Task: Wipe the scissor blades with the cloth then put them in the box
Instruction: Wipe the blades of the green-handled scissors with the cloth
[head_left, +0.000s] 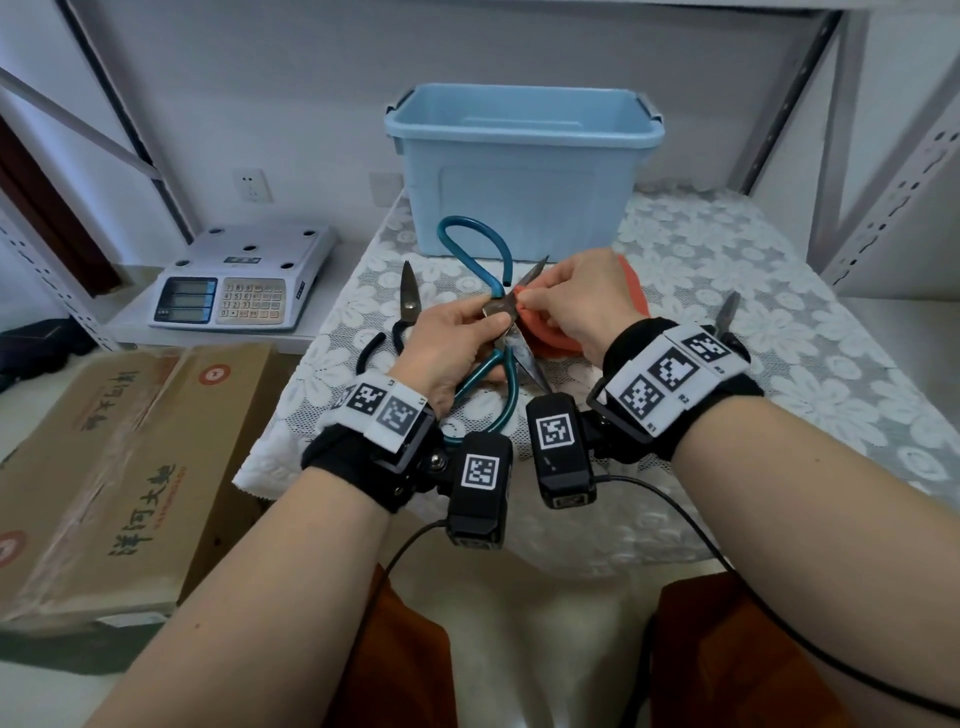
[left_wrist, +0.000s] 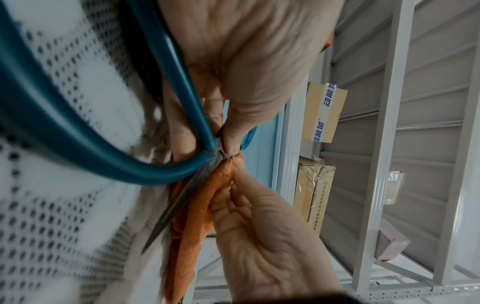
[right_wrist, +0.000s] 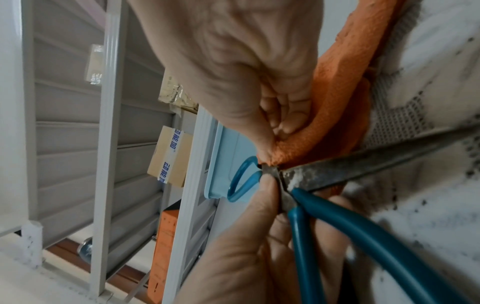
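Teal-handled scissors are spread wide open above the lace-covered table. My left hand grips them at the pivot, thumb on top. My right hand pinches the orange cloth around the base of the upper blade, right beside the pivot. The lower blade points back toward me, its steel stained. The rest of the cloth hangs below my right palm. The open light-blue box stands behind the hands.
Black-handled scissors lie on the table left of my hands. Another pair shows partly behind my right wrist. A weighing scale sits on a low shelf at left, a cardboard carton below it. Shelf uprights flank the table.
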